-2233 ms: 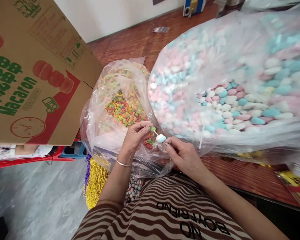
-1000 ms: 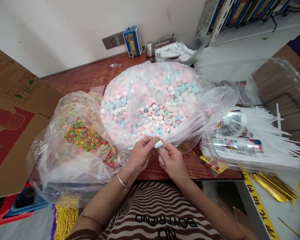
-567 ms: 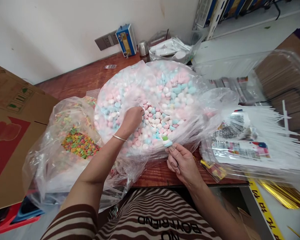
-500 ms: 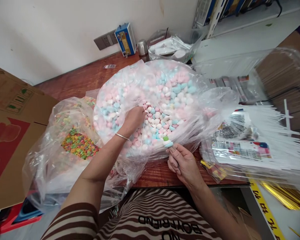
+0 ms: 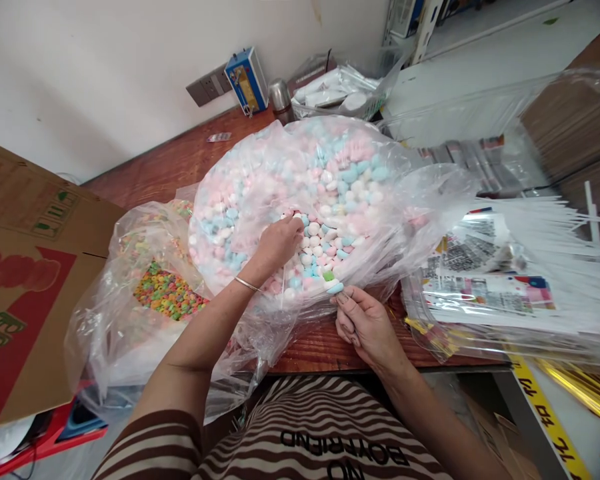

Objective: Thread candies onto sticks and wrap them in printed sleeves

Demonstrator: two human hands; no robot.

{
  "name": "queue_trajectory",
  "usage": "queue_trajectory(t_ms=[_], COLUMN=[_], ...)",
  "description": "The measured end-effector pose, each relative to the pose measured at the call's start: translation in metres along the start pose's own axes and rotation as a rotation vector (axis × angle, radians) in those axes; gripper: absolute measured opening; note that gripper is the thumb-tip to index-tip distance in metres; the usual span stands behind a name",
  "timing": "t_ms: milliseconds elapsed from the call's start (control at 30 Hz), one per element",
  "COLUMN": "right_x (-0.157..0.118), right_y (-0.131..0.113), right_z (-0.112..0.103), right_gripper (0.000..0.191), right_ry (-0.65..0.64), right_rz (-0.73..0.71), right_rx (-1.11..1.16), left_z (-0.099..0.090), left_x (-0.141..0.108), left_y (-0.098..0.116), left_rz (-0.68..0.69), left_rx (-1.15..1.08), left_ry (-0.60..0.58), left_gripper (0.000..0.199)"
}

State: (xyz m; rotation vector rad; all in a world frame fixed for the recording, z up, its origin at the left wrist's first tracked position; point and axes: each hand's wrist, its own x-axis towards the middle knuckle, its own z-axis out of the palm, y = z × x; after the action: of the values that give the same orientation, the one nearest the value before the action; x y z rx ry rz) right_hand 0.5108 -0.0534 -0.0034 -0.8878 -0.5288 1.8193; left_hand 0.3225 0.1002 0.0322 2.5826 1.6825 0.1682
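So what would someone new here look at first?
Probably the big heap of pink, white and blue pieces in a see-through bag in the middle, with the left hand at its opening. Next, the bright little rings in a smaller bag to its left. Then the small green, white and blue thing pinched in the right hand, at the big bag's near edge.

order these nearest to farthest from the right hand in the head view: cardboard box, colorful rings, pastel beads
From the right hand:
1. Pastel beads, just ahead and left
2. Colorful rings, farther left
3. Cardboard box, at the far left edge
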Motion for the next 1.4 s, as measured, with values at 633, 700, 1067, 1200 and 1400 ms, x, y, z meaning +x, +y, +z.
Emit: queue_trajectory(t_ms=[633, 700, 1067, 1200, 1400], right_x=[0.000, 0.000, -0.001, 0.000, -0.001], right_y=[0.005, 0.005, 0.002, 0.003, 0.004], right_z=[-0.011, -0.010, -0.012, -0.009, -0.006], right_gripper=[0.040, 0.039, 0.039, 0.039, 0.038], right_ry=[0.015, 0.011, 0.038, 0.030, 0.027], right_rz=[-0.005, -0.006, -0.004, -0.004, -0.005], right_rx=[0.017, 0.014, 0.012, 0.019, 0.014], left_z=[-0.014, -0.018, -0.010, -0.008, 0.004], left_x=[-0.013, -0.007, -0.008, -0.019, -0.019], left_y=[-0.009, -0.011, 0.003, 0.008, 0.005], left_rz=[-0.089, -0.073, 0.078, 0.082, 0.064], left_rx=[0.033, 0.017, -0.042, -0.008, 0.000], left_ry=[-0.194, -0.173, -0.040, -0.082, -0.137], left_gripper=[0.017, 0.018, 0.014, 0.018, 0.013])
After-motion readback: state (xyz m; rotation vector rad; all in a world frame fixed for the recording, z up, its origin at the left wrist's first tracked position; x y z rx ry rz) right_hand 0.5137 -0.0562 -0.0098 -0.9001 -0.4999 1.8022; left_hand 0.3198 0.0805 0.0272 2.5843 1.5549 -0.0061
